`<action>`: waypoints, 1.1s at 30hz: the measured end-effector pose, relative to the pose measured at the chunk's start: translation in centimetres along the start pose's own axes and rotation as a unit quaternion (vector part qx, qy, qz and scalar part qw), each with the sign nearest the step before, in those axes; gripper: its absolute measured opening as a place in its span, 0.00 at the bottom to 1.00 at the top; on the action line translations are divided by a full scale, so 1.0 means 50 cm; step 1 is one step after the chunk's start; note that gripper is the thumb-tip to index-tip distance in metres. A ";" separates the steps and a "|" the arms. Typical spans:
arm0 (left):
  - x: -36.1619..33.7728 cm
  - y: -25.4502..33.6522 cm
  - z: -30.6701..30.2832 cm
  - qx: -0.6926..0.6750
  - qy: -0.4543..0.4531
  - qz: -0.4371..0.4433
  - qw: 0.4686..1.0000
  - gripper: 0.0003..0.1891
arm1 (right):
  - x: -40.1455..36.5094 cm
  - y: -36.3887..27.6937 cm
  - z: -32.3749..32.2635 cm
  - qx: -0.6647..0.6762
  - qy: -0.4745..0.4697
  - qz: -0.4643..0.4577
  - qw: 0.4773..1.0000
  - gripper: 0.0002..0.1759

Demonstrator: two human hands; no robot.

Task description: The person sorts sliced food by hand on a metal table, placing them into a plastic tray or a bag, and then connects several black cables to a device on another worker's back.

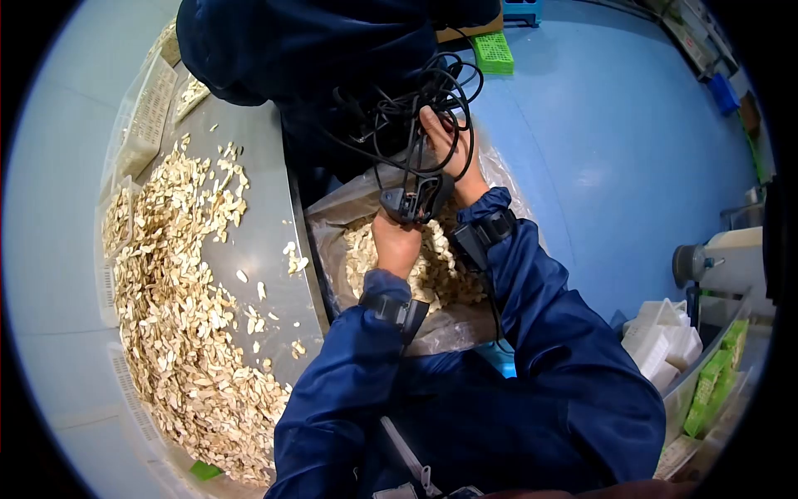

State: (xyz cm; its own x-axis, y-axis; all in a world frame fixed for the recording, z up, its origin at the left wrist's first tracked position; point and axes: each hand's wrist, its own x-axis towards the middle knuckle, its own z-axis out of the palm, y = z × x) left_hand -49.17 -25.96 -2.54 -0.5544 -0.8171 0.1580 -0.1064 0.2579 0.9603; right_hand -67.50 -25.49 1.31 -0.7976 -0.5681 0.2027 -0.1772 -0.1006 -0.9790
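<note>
Above an open bag (465, 320), both hands meet on a black device (413, 200). Left hand (395, 243): fingers pressed together around the device's lower end, fist closed, knuckles up. Right hand (449, 150): fingers curled tight around the device's upper part and the cables (416, 104) leaving it; thumb side not clearly seen. The cables loop in a loose tangle above the right hand, in front of a co-worker (307, 50) in dark blue who stands at the far end. Each wrist carries a dark band (401, 312) over a blue sleeve. The device hangs just above the bag's contents, apart from them. Bag: clear plastic, mouth spread wide, partly filled with pale slices (436, 270). It sits just beside the edge of a grey table (266, 216). Table: a large pile (179, 308) of the same pale slices runs along its left side, with scattered single pieces toward the bag. White baskets (150, 112) line the table's far left edge; some hold slices. Right of the bag, blue floor (615, 150); near the right edge, stacked white trays (665, 341).
</note>
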 end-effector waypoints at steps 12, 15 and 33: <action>-0.017 -0.035 -0.007 0.008 -0.004 -0.009 1.000 0.12 | -0.001 -0.018 0.000 0.063 -0.005 0.007 0.998 0.26; -0.036 -0.041 -0.010 -0.020 -0.006 -0.040 0.999 0.12 | 0.005 -0.019 0.001 0.101 -0.005 0.034 0.994 0.23; -0.123 -0.065 -0.076 0.047 -0.058 -0.170 0.983 0.16 | 0.085 -0.066 -0.002 0.198 -0.016 0.128 0.972 0.21</action>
State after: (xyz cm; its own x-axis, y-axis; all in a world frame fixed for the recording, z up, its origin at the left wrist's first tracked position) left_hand -42.29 -23.74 -5.78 -0.5627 -0.8018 -0.2012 -0.3749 0.0306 0.9266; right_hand -70.36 -27.47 5.41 -0.7669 -0.6403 -0.0427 0.2652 -0.2556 -0.9297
